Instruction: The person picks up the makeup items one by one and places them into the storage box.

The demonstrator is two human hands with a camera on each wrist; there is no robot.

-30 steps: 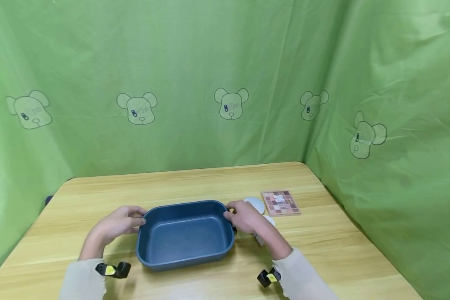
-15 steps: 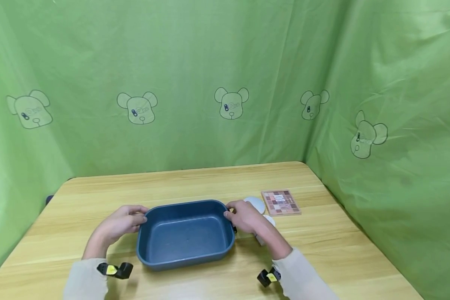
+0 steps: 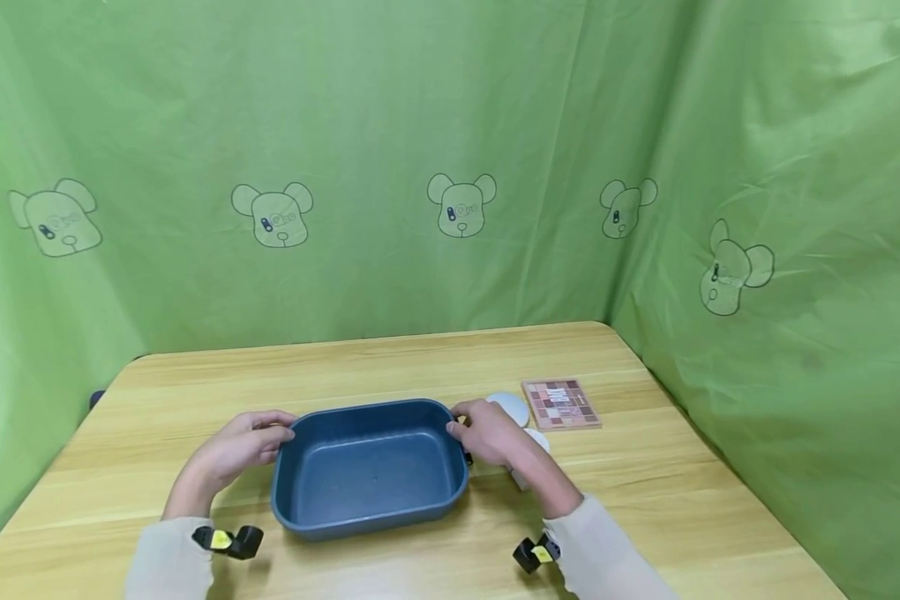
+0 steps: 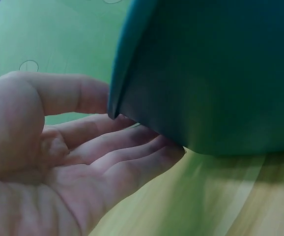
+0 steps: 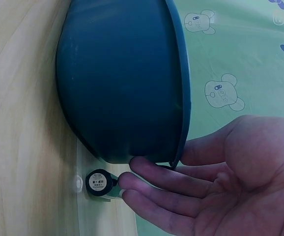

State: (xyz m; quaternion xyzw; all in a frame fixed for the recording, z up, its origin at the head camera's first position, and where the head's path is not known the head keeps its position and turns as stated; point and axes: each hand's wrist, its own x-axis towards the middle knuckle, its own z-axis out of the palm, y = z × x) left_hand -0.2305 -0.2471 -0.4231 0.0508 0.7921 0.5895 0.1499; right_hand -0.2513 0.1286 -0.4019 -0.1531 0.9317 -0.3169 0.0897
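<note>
Our left hand (image 3: pixel 236 448) has shifted slightly inward at the blue tub (image 3: pixel 373 471) | our right hand (image 3: pixel 491 432) barely moved | both pinch its rim | our hold seems steady

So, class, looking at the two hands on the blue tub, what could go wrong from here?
The right hand is close beside a small black-ended container, so it might knock it. The left hand and right hand both grip the blue tub nearer its far corners, so its near side could dip if lifted. Sliding right, the tub might push the white round item against the pink palette.
</note>
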